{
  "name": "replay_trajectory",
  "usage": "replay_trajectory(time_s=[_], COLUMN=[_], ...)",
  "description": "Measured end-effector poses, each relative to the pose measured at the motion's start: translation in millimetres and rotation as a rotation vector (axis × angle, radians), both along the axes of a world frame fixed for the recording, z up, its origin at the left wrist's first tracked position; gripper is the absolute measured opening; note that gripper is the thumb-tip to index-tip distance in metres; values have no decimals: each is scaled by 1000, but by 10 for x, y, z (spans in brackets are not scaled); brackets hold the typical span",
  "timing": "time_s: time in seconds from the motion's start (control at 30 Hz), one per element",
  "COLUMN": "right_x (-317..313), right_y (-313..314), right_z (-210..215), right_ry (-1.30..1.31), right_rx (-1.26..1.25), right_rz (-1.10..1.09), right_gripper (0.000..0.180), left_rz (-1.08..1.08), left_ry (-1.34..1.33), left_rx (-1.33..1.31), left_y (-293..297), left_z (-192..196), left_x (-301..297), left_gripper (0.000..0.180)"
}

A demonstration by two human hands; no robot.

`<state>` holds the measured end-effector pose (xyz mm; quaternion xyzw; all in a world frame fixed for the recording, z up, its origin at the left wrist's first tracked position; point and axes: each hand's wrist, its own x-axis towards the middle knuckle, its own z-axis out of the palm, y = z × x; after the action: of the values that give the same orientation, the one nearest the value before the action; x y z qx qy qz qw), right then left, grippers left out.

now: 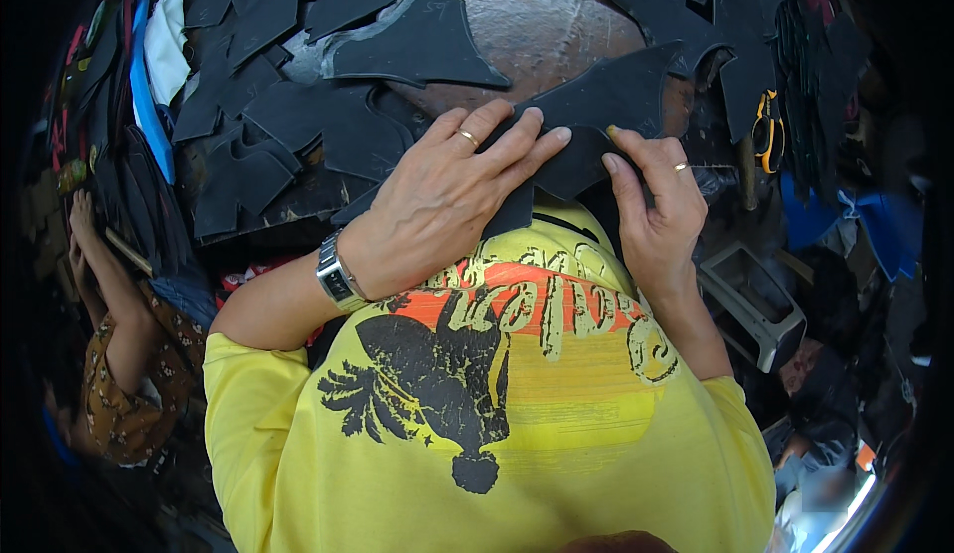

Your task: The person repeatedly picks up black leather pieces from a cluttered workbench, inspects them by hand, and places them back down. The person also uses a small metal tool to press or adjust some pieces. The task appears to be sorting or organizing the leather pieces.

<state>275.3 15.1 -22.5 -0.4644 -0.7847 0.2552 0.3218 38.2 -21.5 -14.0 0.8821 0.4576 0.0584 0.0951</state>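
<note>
Loose black cut pieces (298, 126) piled around a worn round block (542, 26); grey tray (752, 305) right.

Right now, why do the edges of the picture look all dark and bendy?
In the head view, the fisheye lens curves things near the rim and leaves black corners; the middle is sharp and evenly lit, so the left hand, right hand and the flat black cut-out sheet piece show clearly; a bright glare sits bottom right.
</note>
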Motion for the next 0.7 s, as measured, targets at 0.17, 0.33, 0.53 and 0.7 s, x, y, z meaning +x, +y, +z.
replay_trajectory(time_s=[0.17,0.33,0.53,0.7], right_x=[-62,-32,-4,-51], right_y=[-4,39,18,-11], right_z=[-4,25,-4,6], right_ry=[122,73,265,455], right_rx=[-296,-353,-99,-50], right_rz=[-166,-111,-22,-25], right_gripper=[48,52,56,55], left_rz=[27,81,241,196], left_ry=[-23,-258,-764,-949], left_rx=[-38,-65,-243,-407], left_y=[83,310,544,623], left_z=[23,13,110,134], left_x=[59,93,109,90], left_gripper=[66,56,76,80])
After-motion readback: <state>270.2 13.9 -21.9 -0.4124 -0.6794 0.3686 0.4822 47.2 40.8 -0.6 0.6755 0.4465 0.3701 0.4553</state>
